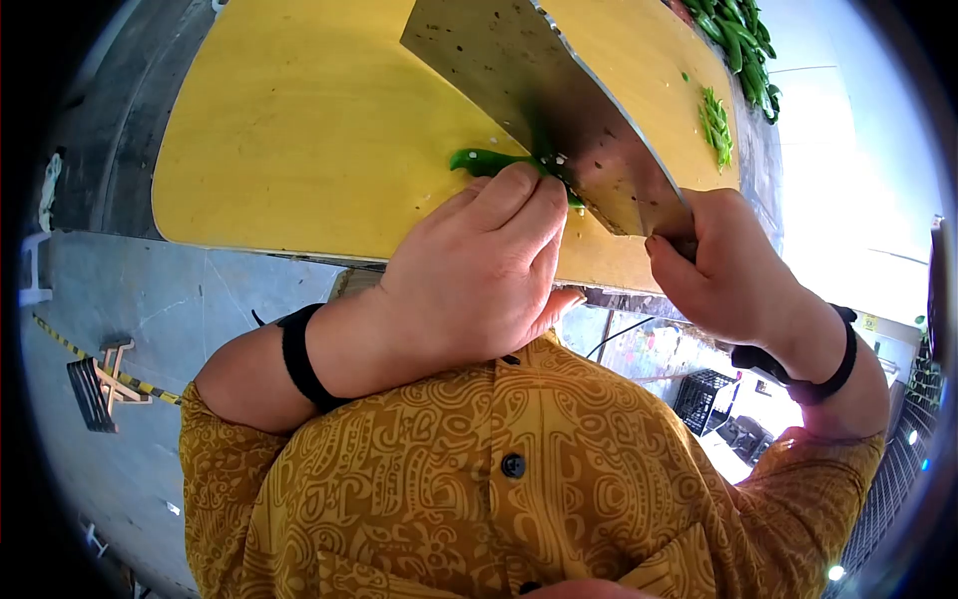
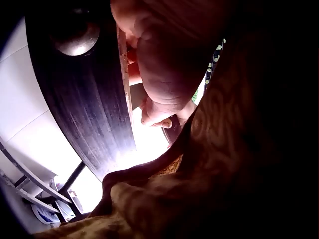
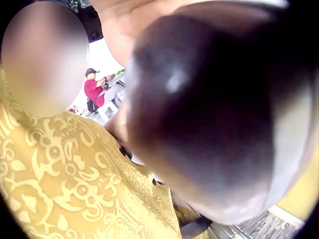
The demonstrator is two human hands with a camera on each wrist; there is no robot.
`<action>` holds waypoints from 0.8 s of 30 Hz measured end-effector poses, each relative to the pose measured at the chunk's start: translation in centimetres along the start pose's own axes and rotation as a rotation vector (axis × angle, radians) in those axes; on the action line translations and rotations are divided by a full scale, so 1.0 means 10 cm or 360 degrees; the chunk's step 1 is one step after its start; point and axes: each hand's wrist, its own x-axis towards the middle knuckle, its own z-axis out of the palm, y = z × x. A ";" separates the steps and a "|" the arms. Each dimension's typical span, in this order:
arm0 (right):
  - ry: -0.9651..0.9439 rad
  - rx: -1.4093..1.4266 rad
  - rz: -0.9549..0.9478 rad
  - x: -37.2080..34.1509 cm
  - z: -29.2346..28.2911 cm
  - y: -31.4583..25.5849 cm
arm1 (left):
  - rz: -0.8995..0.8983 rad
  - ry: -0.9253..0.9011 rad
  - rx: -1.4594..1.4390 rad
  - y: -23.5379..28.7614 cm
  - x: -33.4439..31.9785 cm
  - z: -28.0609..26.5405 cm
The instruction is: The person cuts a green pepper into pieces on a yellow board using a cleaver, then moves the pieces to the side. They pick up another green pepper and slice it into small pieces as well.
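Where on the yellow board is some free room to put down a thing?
The widest bare patch of the board lies between its left edge and the cleaver. A narrower one, with a few bits, separates cleaver and green strips. It is crowded where the left hand holds the pepper beside the blade.

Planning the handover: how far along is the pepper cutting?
Looks done: a small pile of green slivers on the yellow board. In hand: one pepper, held by the left hand at the cleaver in the right hand. Apparently left: the heap of whole peppers beside the board.
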 end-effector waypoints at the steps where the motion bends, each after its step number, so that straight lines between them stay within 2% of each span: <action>1: 0.0015 -0.0044 -0.0014 0.02 0.03 0.00 | -0.0011 -0.0021 0.0004 0.00 0.01 -0.01; 3: 0.0060 -0.0124 -0.0044 0.05 0.09 0.02 | -0.0018 -0.0029 0.0003 0.03 0.01 -0.01; 5: 0.0189 -0.0046 -0.0256 0.14 0.11 0.02 | -0.0026 -0.0008 0.0021 0.03 -0.01 0.00; 8: 0.0198 0.0094 -0.0315 0.21 0.08 0.02 | 0.0006 0.0035 0.0132 0.04 -0.04 0.00; 10: 0.0126 0.0297 -0.0133 0.17 0.07 0.03 | 0.0011 0.0036 0.0129 0.04 -0.05 -0.01; 13: 0.0170 0.0429 -0.0179 0.19 0.08 0.21 | 0.0015 0.0082 0.0154 0.07 -0.05 0.02; 24: 0.0632 0.1475 -0.0283 -0.27 0.28 0.84 | 0.0111 0.0198 0.0303 0.11 -0.01 0.01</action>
